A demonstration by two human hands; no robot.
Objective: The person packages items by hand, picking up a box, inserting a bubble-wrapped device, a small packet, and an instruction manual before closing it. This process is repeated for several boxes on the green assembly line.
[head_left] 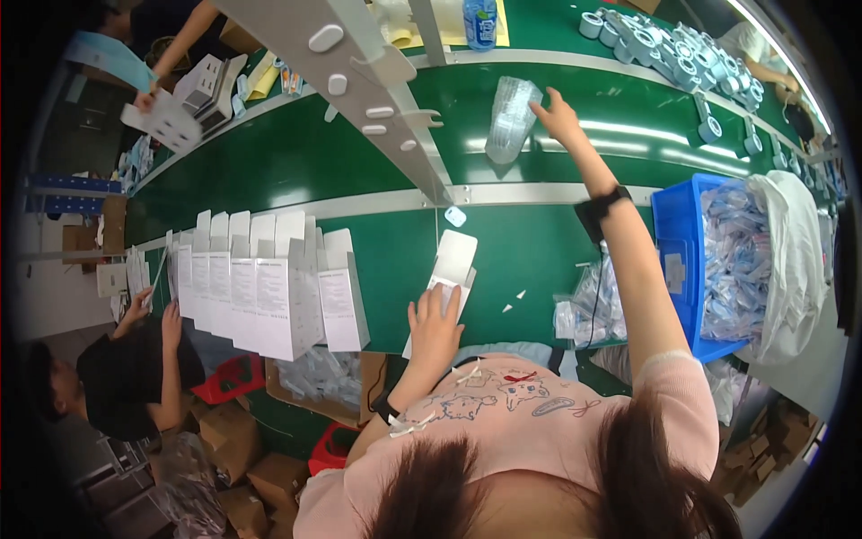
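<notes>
My left hand (pixel 435 328) lies with its fingers spread on a white cardboard box (pixel 455 256). The box's top flap stands up and points away from me. My right hand (pixel 558 117) reaches far forward, its thumb and fingers apart, at the right edge of a bubble-wrapped bundle (pixel 512 121). Whether the fingertips touch the wrap I cannot tell. What the wrap contains is hard to make out. Between the two hands, a small white and pale blue piece (pixel 455 216) sits by the metal rail (pixel 521 194).
Left stands a row of white boxes (pixel 256 287) with raised flaps. Right is a blue crate (pixel 678 260) of small bagged parts. Grey-blue round-headed devices (pixel 646 45) and a bottle (pixel 480 22) are at the back. A metal post (pixel 359 81) crosses overhead. Another person (pixel 108 386) works at left.
</notes>
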